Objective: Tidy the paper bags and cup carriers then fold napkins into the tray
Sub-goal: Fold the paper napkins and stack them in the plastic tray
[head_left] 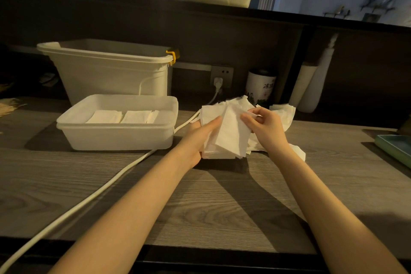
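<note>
Napkins (224, 138) sit in a loose stack right of the tray (117, 138), gripped from below by the left hand (200, 138) while the right hand (264, 128) pinches the top sheet. Thin, limp paper probably tears easily, so take it by a corner.

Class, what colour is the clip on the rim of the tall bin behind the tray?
Yellow. The clip shows best in the head view, at the bin's right corner.

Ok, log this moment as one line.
left hand: holds white paper napkin stack | right hand: pinches top napkin | white plastic tray: folded napkins inside
</note>
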`<state>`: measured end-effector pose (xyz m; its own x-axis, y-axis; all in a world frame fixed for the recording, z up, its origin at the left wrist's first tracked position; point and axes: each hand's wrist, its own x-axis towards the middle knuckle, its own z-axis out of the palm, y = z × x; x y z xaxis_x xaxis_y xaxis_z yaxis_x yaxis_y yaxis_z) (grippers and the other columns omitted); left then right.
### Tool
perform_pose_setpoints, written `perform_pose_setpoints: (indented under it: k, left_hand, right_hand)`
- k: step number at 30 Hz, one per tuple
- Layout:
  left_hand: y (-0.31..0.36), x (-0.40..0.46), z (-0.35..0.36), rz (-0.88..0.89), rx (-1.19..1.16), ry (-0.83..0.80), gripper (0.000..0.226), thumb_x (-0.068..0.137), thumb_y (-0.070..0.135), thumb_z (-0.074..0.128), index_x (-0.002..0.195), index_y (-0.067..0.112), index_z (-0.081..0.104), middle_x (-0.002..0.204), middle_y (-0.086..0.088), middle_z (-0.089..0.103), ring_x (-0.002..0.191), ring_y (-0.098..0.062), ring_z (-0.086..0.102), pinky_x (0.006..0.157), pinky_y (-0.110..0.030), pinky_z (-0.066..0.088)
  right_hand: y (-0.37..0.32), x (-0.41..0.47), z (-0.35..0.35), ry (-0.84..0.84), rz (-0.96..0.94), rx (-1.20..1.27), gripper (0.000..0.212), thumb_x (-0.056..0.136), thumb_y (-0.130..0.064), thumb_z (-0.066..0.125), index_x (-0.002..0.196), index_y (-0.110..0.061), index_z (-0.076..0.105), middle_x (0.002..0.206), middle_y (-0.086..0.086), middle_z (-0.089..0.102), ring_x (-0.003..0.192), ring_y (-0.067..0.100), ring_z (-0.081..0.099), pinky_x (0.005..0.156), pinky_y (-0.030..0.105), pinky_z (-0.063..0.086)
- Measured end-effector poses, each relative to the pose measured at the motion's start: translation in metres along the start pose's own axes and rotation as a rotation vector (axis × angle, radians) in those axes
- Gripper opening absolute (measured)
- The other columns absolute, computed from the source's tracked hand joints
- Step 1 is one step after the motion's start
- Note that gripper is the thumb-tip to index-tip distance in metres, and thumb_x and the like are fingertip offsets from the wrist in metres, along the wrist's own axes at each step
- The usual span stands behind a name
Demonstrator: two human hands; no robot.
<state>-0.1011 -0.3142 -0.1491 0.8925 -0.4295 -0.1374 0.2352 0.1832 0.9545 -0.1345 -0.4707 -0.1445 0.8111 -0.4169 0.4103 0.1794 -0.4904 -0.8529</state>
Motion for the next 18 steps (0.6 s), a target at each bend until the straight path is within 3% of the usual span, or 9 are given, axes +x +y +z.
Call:
perform_pose_setpoints:
  k: [3, 7, 9, 12, 15, 18]
  left_hand:
    - [0.000, 0.001, 0.000, 0.029, 0.068, -0.024, 0.033, 0.085, 0.017, 0.065, 0.110, 0.027, 0.047, 0.098, 0.004, 0.060, 0.090, -0.013, 0.058, 0.075, -0.032, 0.051]
    - [-0.001, 0.002, -0.001, 0.041, 0.063, -0.007, 0.035, 0.083, 0.009, 0.066, 0.108, 0.026, 0.048, 0.097, 0.005, 0.060, 0.087, -0.013, 0.059, 0.072, -0.031, 0.053]
    - [-0.002, 0.003, -0.001, 0.061, 0.055, 0.026, 0.036, 0.083, 0.009, 0.066, 0.109, 0.026, 0.048, 0.097, 0.005, 0.060, 0.086, -0.012, 0.059, 0.069, -0.030, 0.053]
    - [-0.002, 0.004, 0.000, 0.084, 0.047, 0.074, 0.038, 0.083, 0.011, 0.067, 0.112, 0.025, 0.048, 0.097, 0.005, 0.060, 0.087, -0.012, 0.059, 0.070, -0.031, 0.053]
    - [-0.002, 0.004, 0.002, 0.082, 0.051, 0.120, 0.045, 0.084, 0.012, 0.066, 0.124, 0.021, 0.048, 0.109, 0.001, 0.060, 0.098, -0.019, 0.060, 0.081, -0.038, 0.053]
    - [-0.001, 0.005, 0.002, 0.033, 0.014, 0.143, 0.041, 0.092, 0.016, 0.055, 0.131, 0.019, 0.044, 0.117, -0.004, 0.058, 0.098, -0.021, 0.058, 0.080, -0.039, 0.053]
  right_hand:
    - [0.004, 0.001, 0.001, -0.003, -0.008, -0.040, 0.013, 0.089, -0.026, 0.062, 0.094, -0.014, 0.061, 0.091, -0.004, 0.061, 0.080, 0.004, 0.059, 0.064, 0.016, 0.048]
    - [0.003, 0.002, 0.002, 0.049, 0.024, -0.077, 0.023, 0.091, -0.032, 0.058, 0.104, -0.013, 0.060, 0.102, 0.001, 0.062, 0.089, 0.012, 0.058, 0.080, 0.030, 0.052]
    - [-0.001, 0.000, 0.001, -0.044, 0.180, -0.007, 0.036, 0.094, -0.041, 0.051, 0.115, -0.012, 0.056, 0.109, 0.003, 0.060, 0.092, 0.016, 0.058, 0.077, 0.029, 0.051]
    - [-0.007, -0.006, -0.001, -0.281, 0.406, 0.154, 0.030, 0.094, -0.046, 0.047, 0.104, -0.019, 0.055, 0.104, 0.003, 0.061, 0.090, 0.019, 0.062, 0.075, 0.027, 0.053]
    - [-0.007, -0.006, 0.001, -0.268, 0.321, 0.124, 0.023, 0.092, -0.036, 0.056, 0.093, -0.013, 0.060, 0.090, 0.000, 0.062, 0.081, 0.014, 0.063, 0.060, 0.017, 0.051]
    - [-0.005, -0.005, 0.002, -0.154, 0.193, 0.042, 0.026, 0.092, -0.033, 0.057, 0.100, -0.009, 0.061, 0.090, -0.002, 0.063, 0.079, 0.010, 0.062, 0.056, 0.015, 0.050]
